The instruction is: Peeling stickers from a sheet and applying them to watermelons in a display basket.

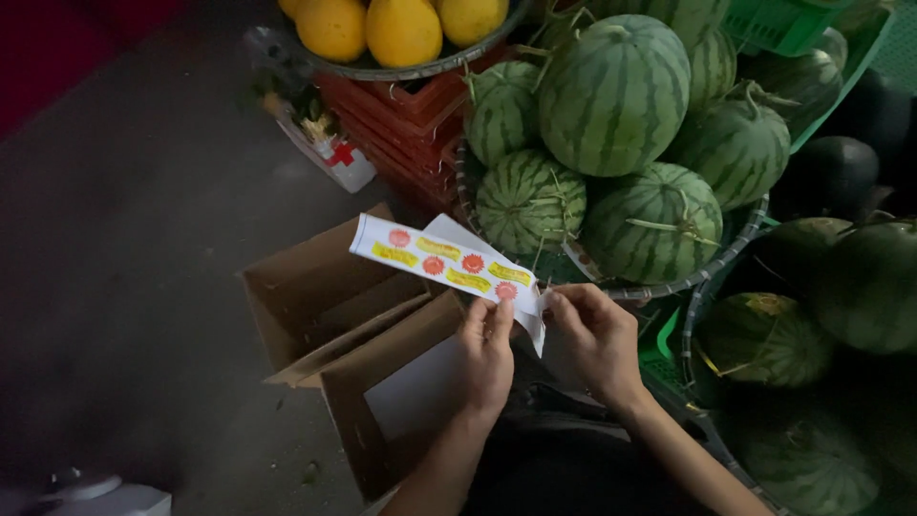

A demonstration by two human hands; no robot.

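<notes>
Together, hands (pixel 540 349) (fingertips pinching) hold sticker sheet (pixel 442 260).

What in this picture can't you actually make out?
- Head view: the sticker sheet print is too small to read.
- The yellow melons are cut off by the top edge.
- The cardboard box inside is partly hidden by its flaps and the left hand.

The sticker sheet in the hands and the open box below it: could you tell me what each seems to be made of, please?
The sticker sheet looks like thin glossy paper: white, it bends and curls where the left hand and right hand pinch it, with red and yellow labels on it. The open box looks like plain brown cardboard: matte, stiff, flat flaps folded along creases.
</notes>
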